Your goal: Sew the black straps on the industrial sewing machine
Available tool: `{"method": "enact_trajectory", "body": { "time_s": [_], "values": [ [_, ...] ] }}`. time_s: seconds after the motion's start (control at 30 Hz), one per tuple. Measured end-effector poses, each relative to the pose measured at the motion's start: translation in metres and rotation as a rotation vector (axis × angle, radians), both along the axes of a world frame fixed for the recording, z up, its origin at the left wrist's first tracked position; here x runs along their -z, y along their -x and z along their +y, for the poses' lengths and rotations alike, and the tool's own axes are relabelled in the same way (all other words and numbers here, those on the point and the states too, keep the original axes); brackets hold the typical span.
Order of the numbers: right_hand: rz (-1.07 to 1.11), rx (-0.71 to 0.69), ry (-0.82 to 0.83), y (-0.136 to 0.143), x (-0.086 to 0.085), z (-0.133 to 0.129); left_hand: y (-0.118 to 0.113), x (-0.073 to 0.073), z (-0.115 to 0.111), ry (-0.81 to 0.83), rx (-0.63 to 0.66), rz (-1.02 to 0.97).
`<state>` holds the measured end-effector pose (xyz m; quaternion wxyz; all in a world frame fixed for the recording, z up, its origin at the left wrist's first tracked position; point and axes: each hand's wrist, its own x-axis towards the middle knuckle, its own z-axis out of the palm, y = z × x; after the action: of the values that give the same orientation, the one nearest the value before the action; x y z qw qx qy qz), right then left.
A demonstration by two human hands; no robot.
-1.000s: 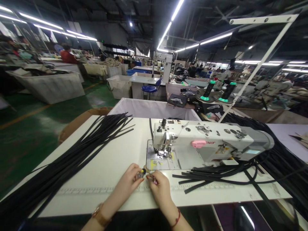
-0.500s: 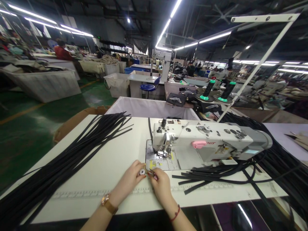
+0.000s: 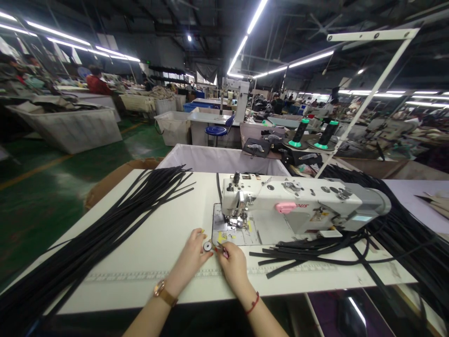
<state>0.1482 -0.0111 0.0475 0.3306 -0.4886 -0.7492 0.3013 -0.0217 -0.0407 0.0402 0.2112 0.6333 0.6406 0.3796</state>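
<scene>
grips a small, pale-faced round disc [image 3: 207,246] by its rim in the left hand [image 3: 192,250], just in front of the sewing machine [image 3: 266,201], near the corner of its metal needle plate [image 3: 245,238]. pinches a slim item [image 3: 225,253], pinkish in part and too small to name, in the right hand [image 3: 234,263], also just in front of the sewing machine and near the disc.

has most room for moving to the left of the sewing machine, over a wide wedge of flat, smooth white table [image 3: 171,224], bounded farther left by long black strips [image 3: 119,229] reaching over the table's left edge. has less in front of the sewing machine on its right, close to the blunt ends of loose black bands [image 3: 294,256]. meets the straight near edge in front of the sewing machine, past a pale, printed ruler strip [image 3: 140,276].

shows a smooth, boxy white casing on the sewing machine, with a rounded pink piece [image 3: 286,207] on its front. adds, behind the sewing machine, a pale-walled bin [image 3: 210,159] and 2 black thread cones [image 3: 300,133] with bright green ends.
</scene>
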Motion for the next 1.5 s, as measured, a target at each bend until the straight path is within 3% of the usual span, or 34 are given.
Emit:
{"method": "enact_trajectory", "body": {
  "time_s": [0.13, 0.23, 0.4, 0.47, 0.57, 0.67, 1.2, 1.37, 1.5],
  "values": [
    [0.052, 0.008, 0.007, 0.001, -0.002, 0.0, -0.003, 0.001, -0.002, -0.022, -0.045, 0.037],
    [0.129, 0.016, 0.024, -0.003, -0.008, -0.002, -0.008, -0.007, -0.007, -0.012, -0.033, -0.097],
    [0.272, 0.042, 0.061, -0.018, -0.026, -0.015, -0.028, -0.032, -0.029, 0.202, 0.083, -0.763],
    [0.348, 0.046, 0.07, -0.024, -0.033, -0.022, -0.039, -0.045, -0.039, 0.245, 0.053, -1.024],
    [0.481, 0.049, 0.077, -0.028, -0.041, -0.031, -0.053, -0.062, -0.053, 0.303, -0.049, -1.276],
    [0.535, 0.058, 0.069, -0.028, -0.045, -0.037, -0.06, -0.073, -0.063, 0.337, -0.054, -1.412],
    [0.458, 0.025, 0.039, -0.036, -0.084, -0.037, -0.065, -0.082, -0.081, 0.303, 0.062, -1.283],
    [0.351, -0.141, -0.047, -0.037, -0.106, -0.039, -0.067, -0.08, -0.085, 0.303, 0.133, -1.231],
    [0.069, -0.25, -0.17, -0.036, -0.109, -0.036, -0.065, -0.078, -0.089, 0.307, 0.186, -1.19]
  ]
}}
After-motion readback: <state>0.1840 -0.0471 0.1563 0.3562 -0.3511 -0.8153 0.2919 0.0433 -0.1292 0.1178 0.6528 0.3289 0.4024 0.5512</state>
